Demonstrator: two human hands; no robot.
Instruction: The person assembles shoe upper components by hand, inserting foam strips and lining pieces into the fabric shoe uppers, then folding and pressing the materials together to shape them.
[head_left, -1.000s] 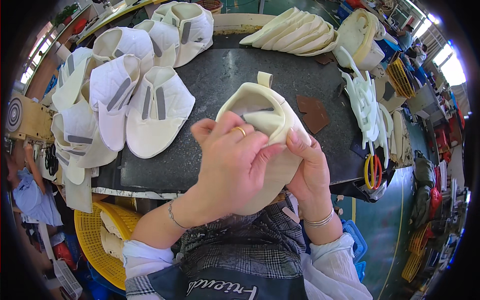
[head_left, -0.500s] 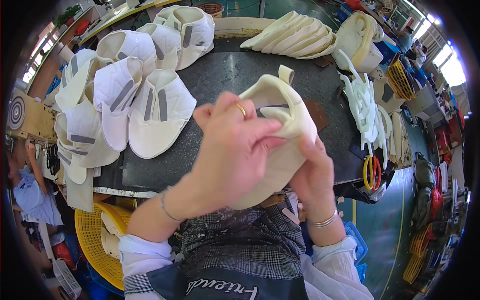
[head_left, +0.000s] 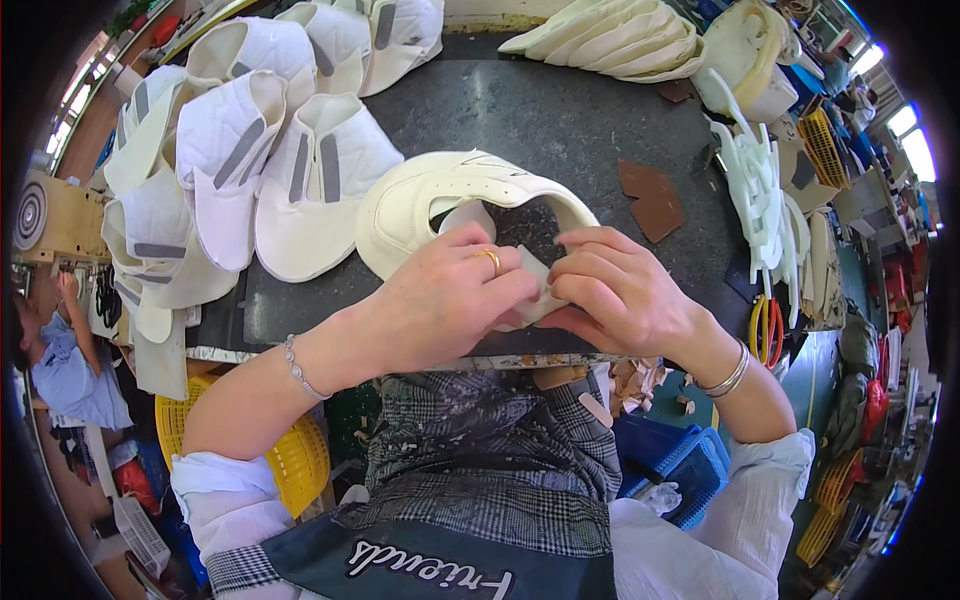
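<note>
A cream shoe upper [head_left: 400, 215] rests on the dark worktop in front of me, with its curved toe end at the left and its collar arching away from me. On its near side, my left hand [head_left: 440, 295] is closed with bent fingers on the upper's edge. Facing it, my right hand [head_left: 625, 295] pinches the same near edge. Between the fingertips of both hands shows a pale flap [head_left: 538, 285] of the upper. My fingers hide part of that edge.
White padded shoe linings [head_left: 325, 190] with grey strips crowd the left side. Cream uppers [head_left: 620, 40] lie stacked at the back. Brown scraps [head_left: 650, 200] and white plastic pieces [head_left: 750, 190] lie right, above yellow-and-red-handled scissors [head_left: 767, 330]. A yellow basket [head_left: 300, 465] stands below left.
The upper has come down from being held up before me onto the worktop and has turned, its toe end now left. My right hand has shifted from its side to its near edge.
</note>
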